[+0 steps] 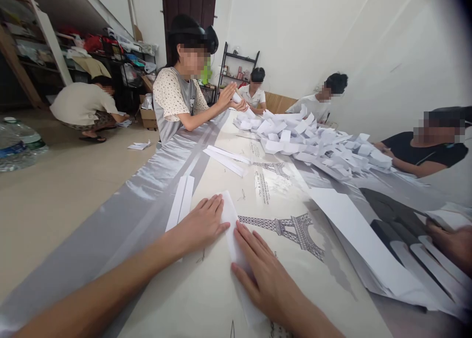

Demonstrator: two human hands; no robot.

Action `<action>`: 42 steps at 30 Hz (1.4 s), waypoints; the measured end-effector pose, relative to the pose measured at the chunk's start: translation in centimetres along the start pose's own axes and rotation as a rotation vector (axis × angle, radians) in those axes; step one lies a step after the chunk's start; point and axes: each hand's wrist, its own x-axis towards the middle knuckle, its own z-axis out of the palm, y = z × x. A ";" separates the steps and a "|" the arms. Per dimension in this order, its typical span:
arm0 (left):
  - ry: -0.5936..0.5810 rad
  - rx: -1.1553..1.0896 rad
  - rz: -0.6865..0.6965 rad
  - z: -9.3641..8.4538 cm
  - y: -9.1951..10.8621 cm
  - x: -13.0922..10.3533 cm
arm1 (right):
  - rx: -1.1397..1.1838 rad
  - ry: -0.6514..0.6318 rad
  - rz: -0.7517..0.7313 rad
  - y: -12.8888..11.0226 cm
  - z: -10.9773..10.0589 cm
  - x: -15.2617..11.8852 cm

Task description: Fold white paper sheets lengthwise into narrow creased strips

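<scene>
A white paper strip (230, 239) lies on the table mat under both of my hands. My left hand (206, 220) rests flat near its upper end, fingers stretched out and thumb on its edge. Lower down, my right hand (260, 262) presses on the strip's right side with its fingers extended and thumb apart. Neither hand grips the paper. Folded white strips (180, 203) lie just beyond my left forearm, and more strips (228, 160) are further up the mat.
The table mat (295, 289) has Eiffel Tower prints. A large heap of folded papers (317, 139) covers the far right. Flat white sheets (363, 239) lie at the right, near another person's hand (452, 237). Several people surround the table; one crouches at left.
</scene>
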 end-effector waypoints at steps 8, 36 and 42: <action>-0.046 -0.004 -0.036 -0.4 0.3 0.1 | -0.058 -0.018 0.004 -0.7 0.3 0.4; -0.058 0.046 0.013 -1.3 0.1 0.1 | -0.305 0.028 -0.055 -2.5 0.8 1.3; 0.003 0.044 0.019 -1.8 0.6 0.4 | -0.247 -0.002 -0.068 -2.1 0.0 0.9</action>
